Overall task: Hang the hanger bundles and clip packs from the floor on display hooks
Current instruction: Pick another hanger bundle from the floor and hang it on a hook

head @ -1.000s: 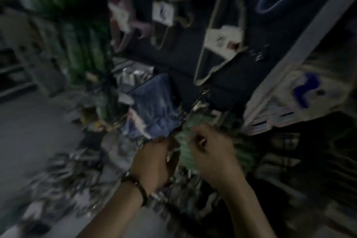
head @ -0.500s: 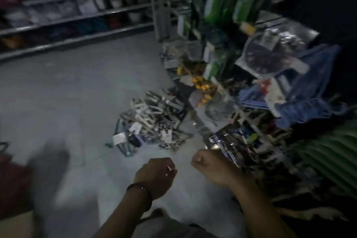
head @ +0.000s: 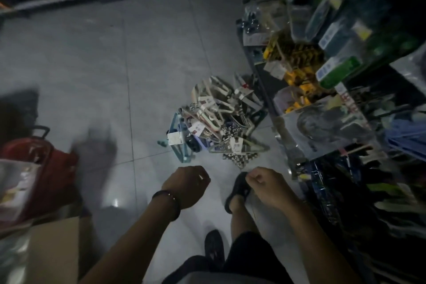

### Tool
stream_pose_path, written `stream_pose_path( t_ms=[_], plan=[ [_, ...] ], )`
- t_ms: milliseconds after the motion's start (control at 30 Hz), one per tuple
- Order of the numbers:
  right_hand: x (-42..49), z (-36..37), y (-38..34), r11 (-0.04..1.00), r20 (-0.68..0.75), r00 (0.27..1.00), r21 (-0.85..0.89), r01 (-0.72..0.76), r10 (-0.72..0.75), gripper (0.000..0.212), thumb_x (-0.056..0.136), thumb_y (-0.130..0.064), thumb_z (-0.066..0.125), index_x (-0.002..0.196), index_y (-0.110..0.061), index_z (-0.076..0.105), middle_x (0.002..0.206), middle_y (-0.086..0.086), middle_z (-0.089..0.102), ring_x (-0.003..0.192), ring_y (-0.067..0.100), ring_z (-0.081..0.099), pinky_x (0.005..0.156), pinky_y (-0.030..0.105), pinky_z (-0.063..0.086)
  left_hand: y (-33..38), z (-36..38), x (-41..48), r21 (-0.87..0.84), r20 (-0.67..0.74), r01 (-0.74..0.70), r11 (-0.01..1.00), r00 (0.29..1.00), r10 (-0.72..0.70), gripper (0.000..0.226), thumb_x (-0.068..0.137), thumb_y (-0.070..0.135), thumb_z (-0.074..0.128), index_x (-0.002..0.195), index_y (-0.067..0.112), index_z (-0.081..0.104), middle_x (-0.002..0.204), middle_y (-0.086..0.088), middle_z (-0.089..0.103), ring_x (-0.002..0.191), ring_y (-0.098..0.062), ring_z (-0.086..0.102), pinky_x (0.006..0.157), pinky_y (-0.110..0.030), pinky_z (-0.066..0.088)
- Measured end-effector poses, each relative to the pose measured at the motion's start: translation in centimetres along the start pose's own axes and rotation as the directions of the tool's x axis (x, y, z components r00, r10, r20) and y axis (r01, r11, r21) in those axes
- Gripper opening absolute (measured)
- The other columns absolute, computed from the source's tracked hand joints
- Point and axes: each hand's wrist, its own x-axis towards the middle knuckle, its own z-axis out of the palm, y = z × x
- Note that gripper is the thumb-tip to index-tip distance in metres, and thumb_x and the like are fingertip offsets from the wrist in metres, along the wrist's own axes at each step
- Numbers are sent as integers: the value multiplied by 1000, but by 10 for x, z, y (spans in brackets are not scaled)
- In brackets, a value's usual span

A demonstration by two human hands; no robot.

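While we look down, our left hand [head: 186,185] and right hand [head: 265,183] curl into fists gripping nothing visible, pile of hanger bundles [head: 216,127] on the floor [head: 92,64] ahead, untouched.

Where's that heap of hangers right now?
The heap of hangers lies on the floor, centre of the head view, just ahead of the left hand and right hand, beside the foot of the display rack on the right.

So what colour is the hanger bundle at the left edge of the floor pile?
Pale teal blue; the plastic hanger bundle shows clearly in the head view.
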Motion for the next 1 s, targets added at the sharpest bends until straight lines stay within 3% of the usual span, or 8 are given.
stream_pose_path(
  t_ms=[167,333,467,667,767,833,933,1000],
  plan=[
    [126,-4,-6,996,76,994,30,-78,76,20,103,-35,60,111,-20,72,107,-3,75,98,17,71,79,28,50,-18,-14,102,-18,65,73,997,995,-72,23,103,44,54,111,34,73,108,6,76,95,-16,71,87,-38,61],
    [290,19,26,921,212,925,162,-353,317,31,102,-22,58,71,-22,55,69,2,60,55,13,57,49,22,42,-52,1,246,2,173,133,991,976,-131,19,103,35,57,109,27,73,107,4,75,100,-18,71,91,-36,58],
    [418,54,80,835,344,814,129,-534,468,28,107,-26,53,82,-18,60,78,4,64,66,17,61,73,36,58,-82,42,380,30,276,130,991,952,-133,24,104,38,57,118,25,72,116,0,73,111,-21,67,98,-29,52],
    [592,126,185,769,175,783,152,-621,597,19,96,-30,67,109,-18,60,100,11,71,69,19,67,52,29,54,-136,152,595,92,362,104,990,923,-131,33,105,35,56,131,16,63,128,-9,70,116,-27,66,100,-41,54],
    [647,168,220,709,75,753,285,-645,654,38,92,-32,74,118,-12,54,110,12,69,95,31,73,75,41,64,-154,214,679,170,365,19,985,928,-81,47,98,38,62,139,17,52,133,-11,66,121,-31,63,101,-48,54],
    [667,196,247,644,52,698,343,-684,714,61,89,-36,76,136,-5,53,120,15,69,103,31,71,76,38,61,-165,252,718,222,398,-13,975,914,-79,58,97,39,65,146,15,46,140,-14,62,128,-34,60,105,-50,53],
    [676,231,289,615,39,677,380,-690,735,81,83,-43,74,155,-23,44,136,12,66,118,33,67,94,45,61,-177,302,742,220,394,30,975,912,-117,63,101,34,64,152,4,41,150,-21,53,137,-36,53,113,-46,46],
    [677,246,302,562,62,665,478,-674,744,85,75,-48,74,153,-37,42,134,6,66,116,33,67,93,51,62,-188,328,740,167,324,55,985,940,-107,62,102,30,60,153,4,36,148,-23,52,134,-38,54,110,-46,47]
  ],
)
